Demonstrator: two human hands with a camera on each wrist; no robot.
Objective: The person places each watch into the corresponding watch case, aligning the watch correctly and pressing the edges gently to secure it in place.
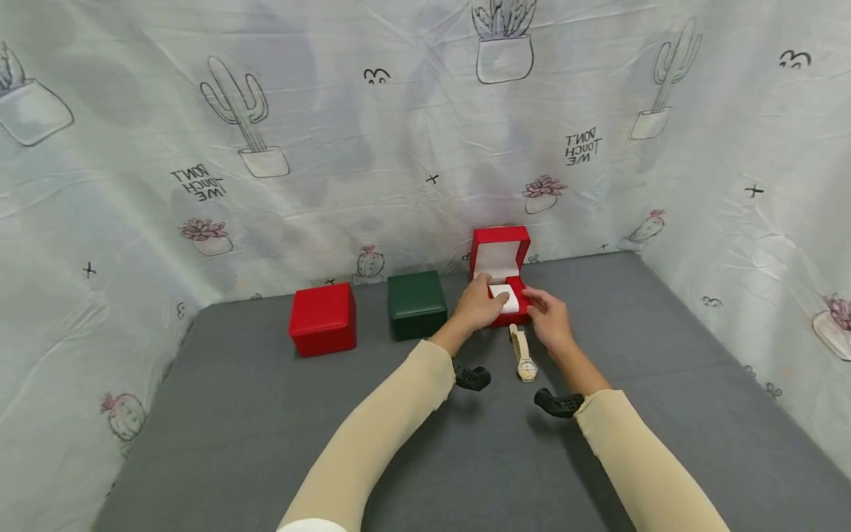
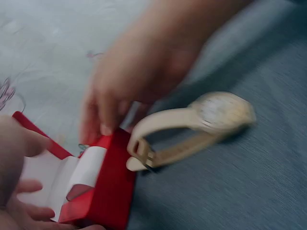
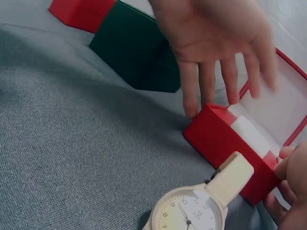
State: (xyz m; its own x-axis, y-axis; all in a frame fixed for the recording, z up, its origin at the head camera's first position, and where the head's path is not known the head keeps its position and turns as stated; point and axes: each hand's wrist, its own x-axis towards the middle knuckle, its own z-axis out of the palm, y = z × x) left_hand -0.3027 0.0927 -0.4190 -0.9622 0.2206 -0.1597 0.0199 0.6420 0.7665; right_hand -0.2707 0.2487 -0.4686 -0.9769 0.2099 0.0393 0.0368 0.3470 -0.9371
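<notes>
An opened red watch box [image 1: 501, 235] stands near the back of the table, its lid raised and showing a white lining. Inside it sits a white cushion [image 2: 88, 170]. At the box's left end is my left hand [image 3: 218, 38], fingers extended and spread beside the rim. My right hand [image 2: 139, 72] grips the box's right end, with the fingertips at its edge. In the right wrist view, that right hand [image 3: 293, 184] shows only in part. A cream-strapped wristwatch [image 1: 525, 362] lies in front of the box, between my forearms, its strap buckled in a loop.
A dark green box [image 1: 417, 304] and another red box [image 1: 323, 319], both closed, stand to the left on the grey cloth [image 1: 266, 436]. A patterned white curtain [image 1: 399, 133] hangs right behind them. Black bands [image 1: 558, 404] are on both wrists.
</notes>
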